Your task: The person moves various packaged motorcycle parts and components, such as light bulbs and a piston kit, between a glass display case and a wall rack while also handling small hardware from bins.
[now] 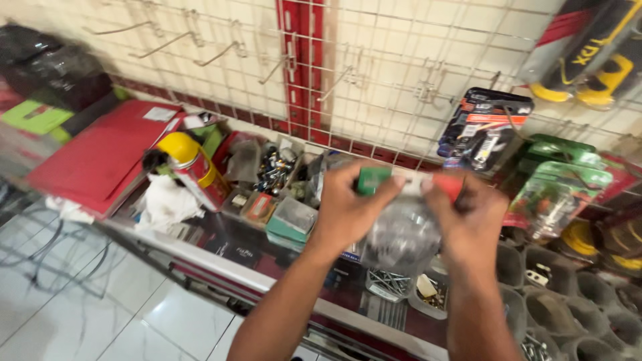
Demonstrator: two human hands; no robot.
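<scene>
Both hands, left [348, 210] and right [468, 217], pinch a clear bag's [401, 237] green-and-red header card, so it hangs above the cluttered counter [221, 257] by the far-edge spray can [194, 167].

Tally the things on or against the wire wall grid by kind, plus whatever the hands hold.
Bare metal hooks: cannot count exactly, blurred
Blister packs: 2
Clear bag with green-and-red header, in left hand and right hand: 1
Total counted: 3

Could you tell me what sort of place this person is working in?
Probably a small hardware shop: a wire display grid with hooks on the wall, hanging blister packs, and counter bins of screws below both hands.
</scene>
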